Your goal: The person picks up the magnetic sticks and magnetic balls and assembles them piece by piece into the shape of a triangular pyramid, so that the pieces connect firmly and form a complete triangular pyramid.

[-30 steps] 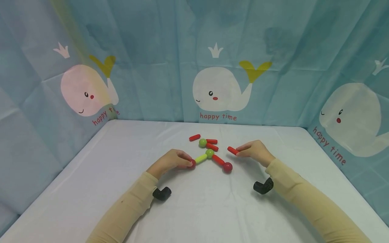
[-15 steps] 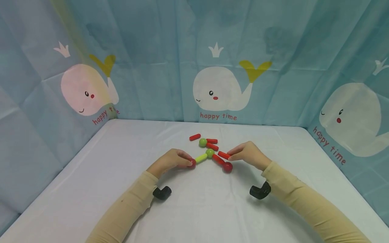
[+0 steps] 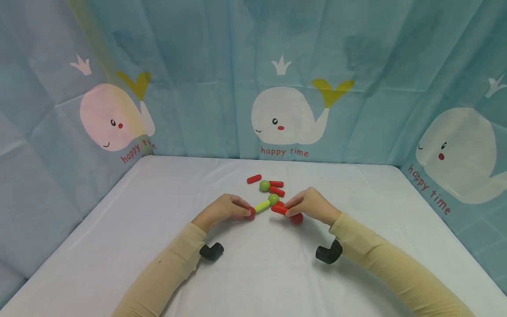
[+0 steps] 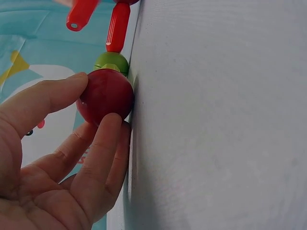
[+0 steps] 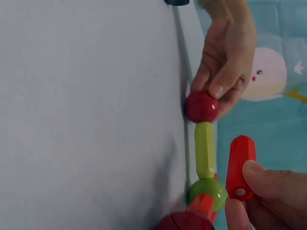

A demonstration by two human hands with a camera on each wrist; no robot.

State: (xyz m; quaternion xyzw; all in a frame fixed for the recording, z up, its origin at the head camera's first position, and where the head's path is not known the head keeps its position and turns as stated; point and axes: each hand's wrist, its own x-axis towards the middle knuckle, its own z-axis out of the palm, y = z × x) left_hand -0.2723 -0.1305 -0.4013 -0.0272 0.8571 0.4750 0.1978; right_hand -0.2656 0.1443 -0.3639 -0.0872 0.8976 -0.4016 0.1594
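Note:
My left hand (image 3: 222,208) pinches a dark red ball (image 4: 105,98) between thumb and fingers, low over the white cloth. From this ball a yellow-green rod (image 5: 205,149) runs to a green ball (image 3: 273,199). A red rod (image 4: 118,28) continues from the green ball to a second dark red ball (image 3: 297,219), partly covered by my right hand in the head view. My right hand (image 3: 310,206) pinches a separate red rod (image 5: 238,163) with a round silvery spot on its end. In the head view this rod overlaps the chain's red rod.
Behind the chain, a green ball (image 3: 264,186) lies with two red rods, a far one (image 3: 276,184) and a near one (image 3: 277,191). A loose red rod (image 3: 254,179) lies to their left. A blue whale-print curtain (image 3: 198,119) borders the white table (image 3: 245,273).
My right hand has moved left and nearer with its red rod, from right of the chain to over it. My left hand has stayed on the dark red ball.

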